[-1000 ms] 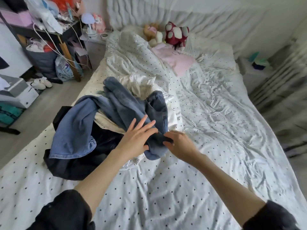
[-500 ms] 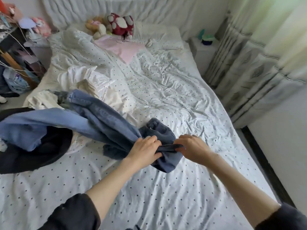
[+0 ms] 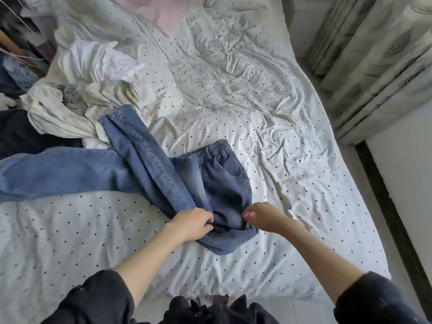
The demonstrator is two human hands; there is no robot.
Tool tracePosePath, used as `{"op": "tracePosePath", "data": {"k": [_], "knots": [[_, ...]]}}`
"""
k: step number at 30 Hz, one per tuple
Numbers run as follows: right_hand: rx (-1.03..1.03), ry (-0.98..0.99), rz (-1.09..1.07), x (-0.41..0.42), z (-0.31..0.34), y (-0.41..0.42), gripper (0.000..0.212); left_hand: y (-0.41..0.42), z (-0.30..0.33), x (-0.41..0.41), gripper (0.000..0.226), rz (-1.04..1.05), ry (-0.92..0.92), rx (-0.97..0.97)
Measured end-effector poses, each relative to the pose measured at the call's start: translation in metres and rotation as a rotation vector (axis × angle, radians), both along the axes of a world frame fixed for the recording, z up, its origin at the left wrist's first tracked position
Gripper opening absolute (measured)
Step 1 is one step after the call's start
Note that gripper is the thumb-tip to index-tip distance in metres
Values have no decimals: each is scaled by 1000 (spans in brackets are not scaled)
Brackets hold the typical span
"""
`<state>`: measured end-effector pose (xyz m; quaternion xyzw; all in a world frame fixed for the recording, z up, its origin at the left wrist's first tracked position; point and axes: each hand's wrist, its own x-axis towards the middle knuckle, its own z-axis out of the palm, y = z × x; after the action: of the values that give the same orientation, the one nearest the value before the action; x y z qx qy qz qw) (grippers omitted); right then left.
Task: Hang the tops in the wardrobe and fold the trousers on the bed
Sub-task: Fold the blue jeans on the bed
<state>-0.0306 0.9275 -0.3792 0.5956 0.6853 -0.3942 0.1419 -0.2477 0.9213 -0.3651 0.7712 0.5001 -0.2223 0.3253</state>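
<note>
Head view: A bed (image 3: 268,127) dressed in a rumpled white sheet with small dark dots fills most of the room seen from above. Pale patterned curtains (image 3: 378,66) hang along its right side above a dark floor strip, and a pink cloth (image 3: 168,12) lies near the head of the bed. A heap of white and cream tops (image 3: 77,99) sits on the left of the sheet, with a black garment (image 3: 21,134) just beside it at the left edge.

A pair of blue jeans (image 3: 163,174) lies spread across the middle of the bed, one leg running off to the left, the other angled up toward the heap, the waistband and pocket turned to the right. The person, in dark sleeves pushed up the forearms, bends over the near end of the denim. The left hand (image 3: 191,224) curls its fingers round a bunched fold of the jeans. The right hand (image 3: 261,218) pinches the fabric's edge just beside it, fingertips drawn together.
</note>
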Motion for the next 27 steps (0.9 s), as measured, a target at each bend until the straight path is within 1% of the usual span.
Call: {"op": "tracePosePath", "data": {"k": [2, 4, 5, 7, 9, 10, 12, 14, 15, 17, 19, 21, 22, 25, 26, 27], "knots": [[108, 15, -114, -1, -10, 27, 30, 21, -4, -4, 30, 112, -46, 132], [212, 22, -224, -5, -15, 55, 39, 45, -7, -8, 32, 212, -91, 300], [228, 28, -285, -9, -27, 75, 45, 63, -17, -10, 34, 261, -115, 371], [199, 54, -397, -17, -37, 101, 59, 88, -24, -12, 42, 325, -141, 431], [168, 124, -490, -29, -58, 128, 68, 114, -41, -13, 53, 298, -113, 449], [150, 180, -529, -35, -63, 135, 68, 120, -46, -14, 55, 280, -89, 456], [117, 268, -590, -45, -79, 153, 61, 131, -60, -17, 48, 302, -39, 471], [93, 331, -664, -48, -87, 163, 38, 132, -67, -22, 35, 325, 16, 553], [106, 351, -704, -47, -89, 166, 30, 131, -68, -25, 31, 343, 28, 607], [225, 333, -718, -38, -86, 164, 25, 128, -65, -31, 25, 407, 6, 659], [340, 324, -737, -24, -79, 151, 21, 129, -61, -34, 18, 479, -16, 615], [395, 341, -867, -2, -70, 136, 18, 138, -55, -31, 17, 517, -1, 509], [405, 334, -933, 9, -69, 129, 16, 141, -54, -32, 25, 533, 28, 438], [489, 322, -1203, 50, -58, 112, 14, 160, -55, -22, 60, 456, 73, 274], [509, 304, -1257, 63, -56, 104, 15, 167, -58, -13, 71, 436, 41, 245], [508, 281, -1266, 69, -56, 98, 16, 170, -61, -8, 79, 455, -3, 223]]}}
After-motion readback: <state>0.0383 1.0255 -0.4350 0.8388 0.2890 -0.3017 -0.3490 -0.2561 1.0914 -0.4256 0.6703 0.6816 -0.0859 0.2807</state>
